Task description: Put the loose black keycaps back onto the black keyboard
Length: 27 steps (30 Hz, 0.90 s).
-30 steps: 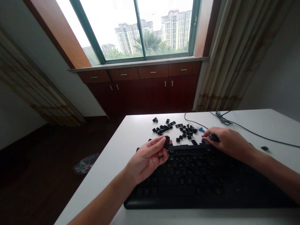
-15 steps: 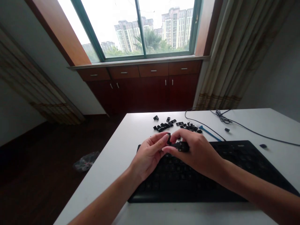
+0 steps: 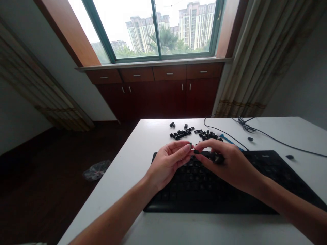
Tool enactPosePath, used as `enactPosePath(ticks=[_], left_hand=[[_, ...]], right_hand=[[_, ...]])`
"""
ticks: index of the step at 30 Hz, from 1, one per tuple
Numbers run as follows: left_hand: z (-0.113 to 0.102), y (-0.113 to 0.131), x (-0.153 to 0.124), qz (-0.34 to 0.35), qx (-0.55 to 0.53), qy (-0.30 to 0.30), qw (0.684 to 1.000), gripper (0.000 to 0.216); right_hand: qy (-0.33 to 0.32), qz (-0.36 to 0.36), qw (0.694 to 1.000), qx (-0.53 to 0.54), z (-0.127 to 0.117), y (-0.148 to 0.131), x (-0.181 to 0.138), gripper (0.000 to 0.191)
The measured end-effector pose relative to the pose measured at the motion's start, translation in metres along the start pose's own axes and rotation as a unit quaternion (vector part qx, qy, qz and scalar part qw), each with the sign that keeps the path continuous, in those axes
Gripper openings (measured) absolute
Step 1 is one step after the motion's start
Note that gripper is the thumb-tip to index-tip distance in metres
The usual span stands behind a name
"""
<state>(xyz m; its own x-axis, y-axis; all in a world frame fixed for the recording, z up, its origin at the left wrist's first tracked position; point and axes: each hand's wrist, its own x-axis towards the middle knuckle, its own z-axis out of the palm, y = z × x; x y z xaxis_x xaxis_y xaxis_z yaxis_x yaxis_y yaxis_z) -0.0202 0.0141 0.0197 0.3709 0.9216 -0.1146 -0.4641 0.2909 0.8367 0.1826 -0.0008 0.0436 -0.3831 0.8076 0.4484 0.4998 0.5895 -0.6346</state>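
Black piece in right hand, left hand near, keyboard below

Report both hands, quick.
Left hand: closed, pinching a small black piece.
Right hand: closed, pinching a black bit, with a dark object, kind unclear, in its grasp.

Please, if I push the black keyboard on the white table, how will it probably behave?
The keyboard would probably slide rather than tip, as it looks wide and low on the table. It is likely stiff, since its front edge runs straight.
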Motion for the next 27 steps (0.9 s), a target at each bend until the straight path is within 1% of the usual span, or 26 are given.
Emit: enactPosePath(ticks=[4, 10, 13, 16, 19, 21, 25, 27], left_hand=[[0.004, -0.004, -0.002, -0.015, -0.013, -0.006, 1.0, 0.021], [0.009, -0.006, -0.002, -0.027, -0.047, 0.014, 0.998, 0.019], [0.009, -0.006, -0.003, -0.025, -0.055, 0.018, 0.998, 0.019], [0.009, -0.008, -0.004, -0.03, -0.052, 0.0, 0.998, 0.02], [0.007, -0.009, -0.004, -0.028, -0.048, -0.008, 0.998, 0.02], [0.006, -0.009, -0.003, -0.025, -0.049, -0.01, 0.998, 0.02], [0.005, -0.009, -0.001, -0.028, -0.052, -0.007, 0.998, 0.02], [0.005, -0.008, -0.001, -0.033, -0.048, 0.0, 0.998, 0.019]], right_hand=[[-0.002, -0.005, 1.0, 0.011, -0.002, 0.006, -0.007, 0.021], [-0.007, -0.012, 1.0, -0.022, 0.0, 0.011, -0.014, 0.024], [0.018, -0.01, 1.0, -0.022, 0.003, 0.012, -0.015, 0.02], [0.046, -0.005, 0.998, -0.03, 0.004, 0.014, -0.015, 0.016], [0.043, -0.014, 0.998, -0.043, 0.004, 0.015, -0.016, 0.016], [0.037, -0.014, 0.998, -0.058, 0.004, 0.015, -0.017, 0.018], [0.057, 0.018, 0.993, -0.099, 0.005, 0.013, -0.02, 0.033], [0.049, 0.014, 0.994, -0.101, 0.004, 0.013, -0.021, 0.029]])
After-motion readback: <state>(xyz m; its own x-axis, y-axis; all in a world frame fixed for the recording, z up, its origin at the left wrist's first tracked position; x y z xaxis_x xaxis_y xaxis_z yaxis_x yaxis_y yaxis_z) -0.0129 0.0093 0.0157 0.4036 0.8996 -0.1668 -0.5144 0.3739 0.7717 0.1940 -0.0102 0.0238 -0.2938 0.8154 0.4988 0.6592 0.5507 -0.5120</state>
